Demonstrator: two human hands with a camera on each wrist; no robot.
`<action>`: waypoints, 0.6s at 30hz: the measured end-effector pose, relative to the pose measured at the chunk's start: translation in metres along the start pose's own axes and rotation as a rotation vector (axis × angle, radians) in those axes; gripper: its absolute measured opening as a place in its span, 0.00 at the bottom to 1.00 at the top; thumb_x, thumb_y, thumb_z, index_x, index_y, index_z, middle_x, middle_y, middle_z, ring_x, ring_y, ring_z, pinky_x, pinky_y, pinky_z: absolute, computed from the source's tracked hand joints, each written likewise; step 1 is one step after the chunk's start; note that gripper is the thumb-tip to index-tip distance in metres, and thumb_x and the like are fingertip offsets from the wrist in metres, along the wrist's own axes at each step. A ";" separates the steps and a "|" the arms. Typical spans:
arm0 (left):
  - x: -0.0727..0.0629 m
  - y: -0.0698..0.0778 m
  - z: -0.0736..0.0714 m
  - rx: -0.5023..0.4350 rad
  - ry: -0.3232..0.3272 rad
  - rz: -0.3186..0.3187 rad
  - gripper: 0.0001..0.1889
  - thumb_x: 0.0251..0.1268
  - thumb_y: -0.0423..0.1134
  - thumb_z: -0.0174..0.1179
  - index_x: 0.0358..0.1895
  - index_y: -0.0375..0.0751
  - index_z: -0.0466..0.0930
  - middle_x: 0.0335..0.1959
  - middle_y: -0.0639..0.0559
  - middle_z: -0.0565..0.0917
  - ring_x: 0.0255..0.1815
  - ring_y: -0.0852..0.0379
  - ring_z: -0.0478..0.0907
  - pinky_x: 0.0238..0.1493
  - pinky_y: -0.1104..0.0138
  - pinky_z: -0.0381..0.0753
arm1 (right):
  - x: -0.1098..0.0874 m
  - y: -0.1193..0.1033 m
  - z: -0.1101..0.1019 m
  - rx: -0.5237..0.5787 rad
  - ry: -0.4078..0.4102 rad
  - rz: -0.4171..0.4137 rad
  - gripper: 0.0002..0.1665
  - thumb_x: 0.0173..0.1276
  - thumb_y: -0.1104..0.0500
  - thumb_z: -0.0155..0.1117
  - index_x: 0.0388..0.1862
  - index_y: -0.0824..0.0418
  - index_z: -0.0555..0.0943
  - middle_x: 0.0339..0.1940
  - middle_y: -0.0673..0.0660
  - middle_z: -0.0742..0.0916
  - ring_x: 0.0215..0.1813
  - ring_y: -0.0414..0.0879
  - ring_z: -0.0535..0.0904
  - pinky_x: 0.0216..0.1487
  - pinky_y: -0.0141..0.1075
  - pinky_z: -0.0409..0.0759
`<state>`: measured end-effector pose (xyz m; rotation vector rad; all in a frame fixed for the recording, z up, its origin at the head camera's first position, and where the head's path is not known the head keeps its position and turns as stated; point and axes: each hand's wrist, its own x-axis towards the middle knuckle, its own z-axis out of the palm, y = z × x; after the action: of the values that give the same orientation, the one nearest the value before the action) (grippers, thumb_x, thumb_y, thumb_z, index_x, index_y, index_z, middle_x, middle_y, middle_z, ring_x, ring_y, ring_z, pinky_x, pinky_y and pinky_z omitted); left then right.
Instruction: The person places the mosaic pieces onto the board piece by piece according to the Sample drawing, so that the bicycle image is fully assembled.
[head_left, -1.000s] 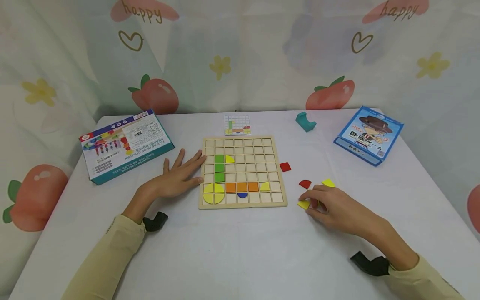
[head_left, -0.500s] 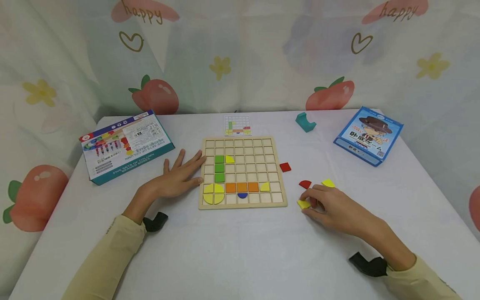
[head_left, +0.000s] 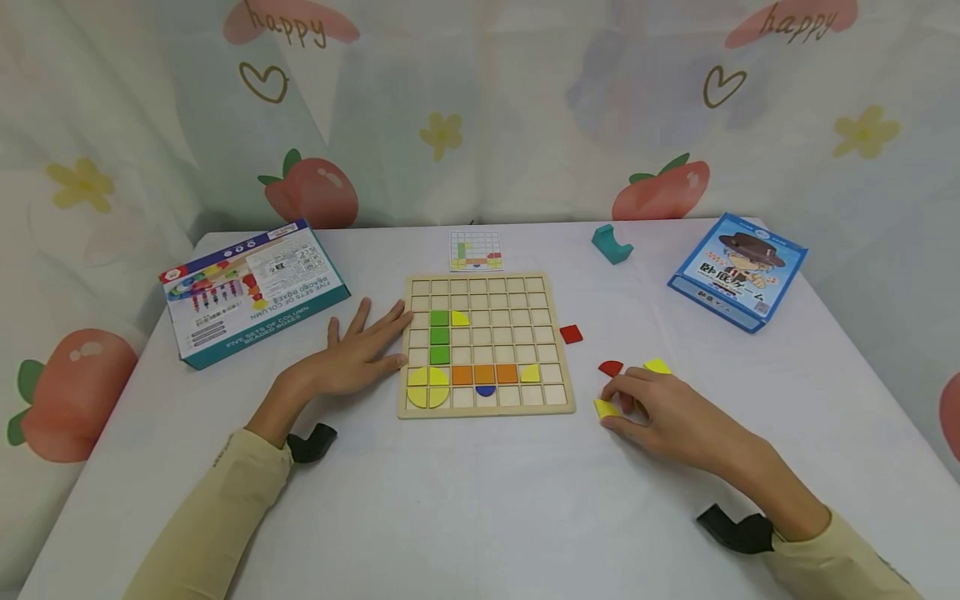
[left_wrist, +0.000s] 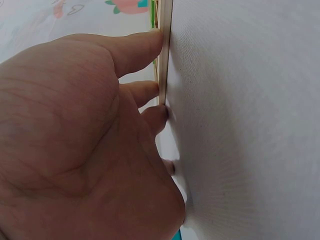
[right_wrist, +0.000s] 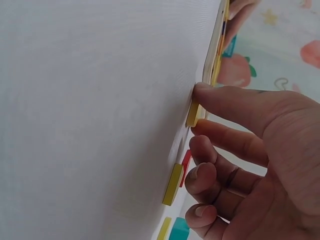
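Observation:
A wooden grid board (head_left: 480,414) lies flat mid-table, holding green squares (head_left: 439,336), orange squares (head_left: 484,374), yellow pieces (head_left: 428,387) and a blue half-disc (head_left: 486,390). My left hand (head_left: 348,354) rests on the cloth with fingers spread, thumb and fingertips touching the board's left edge. To the right of the board, my right hand (head_left: 667,417) pinches a yellow tile (head_left: 606,408) between thumb and index finger, low at the table; the right wrist view shows the tile (right_wrist: 192,114) on edge. Near this hand lie a red quarter-circle (head_left: 611,367) and another yellow tile (head_left: 657,366).
A red tile (head_left: 572,334) lies by the board's right edge. Behind the board sits a small pattern card (head_left: 476,252). A teal curved block (head_left: 612,244) stands at the back, with a blue box (head_left: 738,271) at right and a beaded-column box (head_left: 255,292) at left.
My right thumb and the pinched yellow tile have shifted slightly left, and the tile has turned a little. My left hand stays in place at the board.

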<state>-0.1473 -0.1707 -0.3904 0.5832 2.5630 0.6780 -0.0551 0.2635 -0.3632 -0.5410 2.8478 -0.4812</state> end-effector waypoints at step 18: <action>0.000 0.001 -0.001 0.006 -0.005 0.006 0.39 0.84 0.55 0.49 0.89 0.54 0.43 0.91 0.50 0.38 0.88 0.34 0.16 0.75 0.24 0.13 | 0.002 0.001 0.000 0.032 -0.036 -0.013 0.17 0.68 0.54 0.77 0.54 0.53 0.87 0.32 0.44 0.80 0.37 0.38 0.73 0.33 0.27 0.74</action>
<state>-0.1471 -0.1707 -0.3893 0.5939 2.5602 0.6708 -0.0572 0.2642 -0.3639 -0.5566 2.7992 -0.5129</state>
